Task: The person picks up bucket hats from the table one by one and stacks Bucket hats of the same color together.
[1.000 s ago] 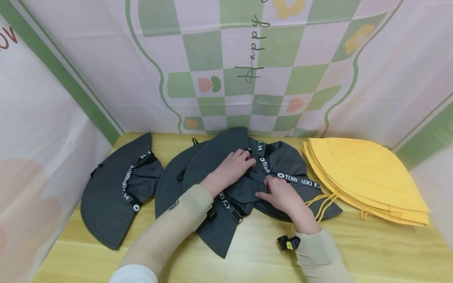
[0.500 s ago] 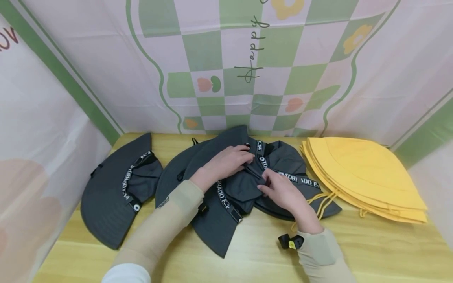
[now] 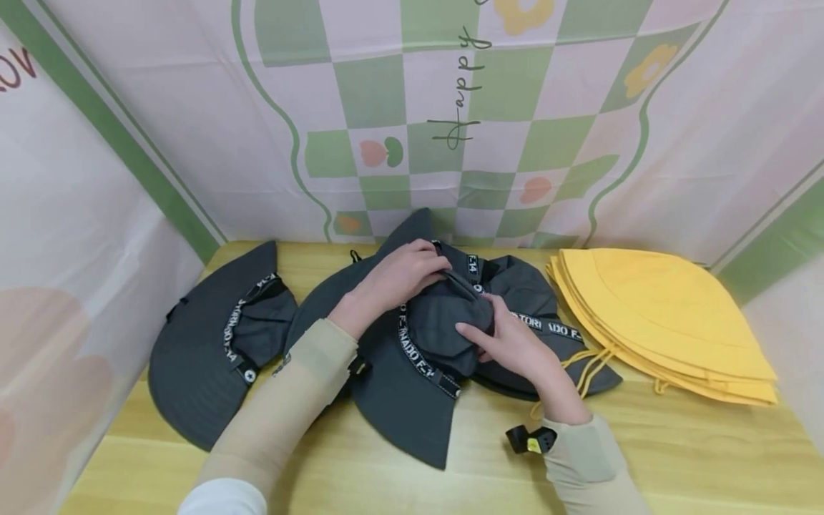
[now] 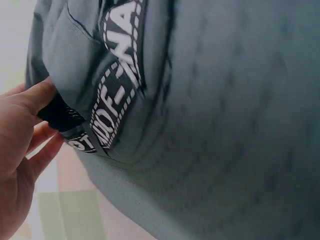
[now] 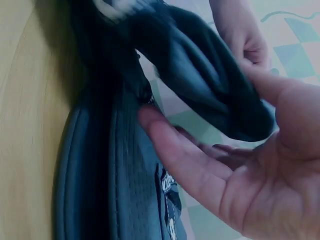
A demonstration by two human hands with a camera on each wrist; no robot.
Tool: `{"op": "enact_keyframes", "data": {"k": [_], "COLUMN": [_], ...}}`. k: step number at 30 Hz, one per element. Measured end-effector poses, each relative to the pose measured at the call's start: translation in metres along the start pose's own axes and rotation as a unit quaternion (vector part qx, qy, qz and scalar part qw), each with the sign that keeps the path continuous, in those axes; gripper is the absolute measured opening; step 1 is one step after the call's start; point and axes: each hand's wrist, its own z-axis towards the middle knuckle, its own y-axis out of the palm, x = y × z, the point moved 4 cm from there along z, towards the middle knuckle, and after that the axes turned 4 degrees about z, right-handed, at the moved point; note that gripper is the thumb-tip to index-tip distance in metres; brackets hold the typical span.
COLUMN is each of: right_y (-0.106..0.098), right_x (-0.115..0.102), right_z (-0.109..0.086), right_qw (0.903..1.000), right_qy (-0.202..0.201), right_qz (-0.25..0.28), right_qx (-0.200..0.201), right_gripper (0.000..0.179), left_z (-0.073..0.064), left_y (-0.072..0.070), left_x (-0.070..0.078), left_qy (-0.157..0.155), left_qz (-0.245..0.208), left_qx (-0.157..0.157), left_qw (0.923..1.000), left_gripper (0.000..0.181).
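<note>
A dark grey bucket hat (image 3: 402,400), folded so its brim fans out, is partly raised above other dark hats at the table's middle. Its crown (image 3: 440,322) carries a black band with white lettering. My left hand (image 3: 399,279) pinches the far side of the hat; in the left wrist view its fingertips (image 4: 45,92) meet the crown beside the band. My right hand (image 3: 518,343) holds the crown's right end between thumb and fingers, and the right wrist view shows the cloth (image 5: 210,85) inside that hand. Another dark hat (image 3: 521,286) lies beneath at the right.
A separate folded dark hat (image 3: 199,357) lies at the left. Several yellow hats (image 3: 669,322) are stacked at the right, their yellow cords (image 3: 589,372) trailing over a dark brim. Behind the wooden table (image 3: 676,458) hangs a checked cloth (image 3: 438,143).
The upper dark hat has been lifted and turned slightly, its near brim tip swinging right. My left hand has moved back and left; my right hand has taken hold of the crown.
</note>
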Motion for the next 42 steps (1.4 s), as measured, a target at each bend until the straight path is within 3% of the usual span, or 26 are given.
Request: {"op": "enact_keyframes", "data": {"k": [3, 8, 14, 18, 22, 25, 28, 35, 42], "right_y": [0.005, 0.011, 0.012, 0.007, -0.01, -0.028, -0.042, -0.063, -0.077], "right_x": [-0.001, 0.0, 0.001, -0.004, -0.013, -0.016, -0.018, -0.013, -0.008], "right_z": [0.0, -0.002, -0.006, -0.009, -0.017, -0.024, -0.032, -0.044, -0.05], "right_qw": [0.9995, 0.9969, 0.9897, 0.9885, 0.9883, 0.9847, 0.9796, 0.9713, 0.9566], "right_qy": [-0.003, -0.029, -0.079, -0.122, -0.151, -0.151, -0.155, -0.174, -0.18], "right_qz": [0.0, 0.016, 0.072, 0.054, -0.015, -0.052, -0.074, -0.104, -0.161], "right_qx": [-0.032, -0.071, -0.095, -0.071, 0.008, 0.07, 0.105, 0.124, 0.162], "right_gripper": [0.09, 0.077, 0.074, 0.072, 0.056, 0.047, 0.044, 0.04, 0.041], "left_z": [-0.002, -0.006, -0.013, -0.018, -0.022, -0.023, -0.022, -0.024, -0.032], "left_y": [-0.008, -0.019, -0.029, -0.037, -0.046, -0.05, -0.052, -0.045, -0.037], "left_x": [-0.003, -0.01, -0.018, -0.022, -0.025, -0.025, -0.026, -0.031, -0.039], "left_qy": [-0.012, -0.053, -0.098, -0.125, -0.131, -0.121, -0.111, -0.108, -0.129], "left_qz": [0.007, 0.019, -0.012, -0.038, -0.051, -0.047, -0.041, -0.069, -0.09], "left_qx": [0.033, 0.082, 0.141, 0.186, 0.207, 0.205, 0.184, 0.078, 0.023], "left_qw": [0.9993, 0.995, 0.9851, 0.9737, 0.9682, 0.9702, 0.9758, 0.9887, 0.9873], "left_gripper": [0.019, 0.019, 0.018, 0.016, 0.015, 0.017, 0.021, 0.035, 0.061]}}
